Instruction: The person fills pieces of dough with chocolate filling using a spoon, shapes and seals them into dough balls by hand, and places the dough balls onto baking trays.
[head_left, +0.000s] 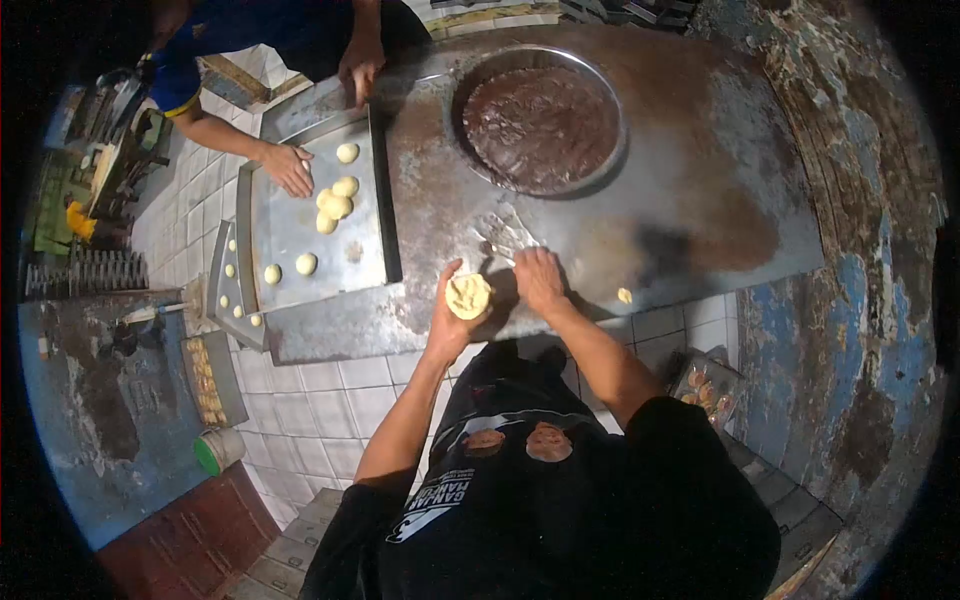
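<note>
My left hand (452, 318) is wrapped round a pale yellow piece of dough (468, 296), hollowed on top, near the table's front edge. To its right, my right hand (538, 278) rests low over the metal table (420, 190), its fingers closed at the end of a thin metal utensil (493, 247). White smears lie on the table around the utensil. A large round metal pan (619, 150) full of dark brown filling (540, 125) stands beyond my hands. A small scrap of dough (625, 296) lies right of my right hand.
At the left, a metal tray (345, 262) holds several dough balls (338, 205); a co-worker's hand (288, 170) is in it, the other (362, 68) at its far edge. A second tray (222, 290) sits partly beneath. A green-lidded bucket (218, 452) stands lower left.
</note>
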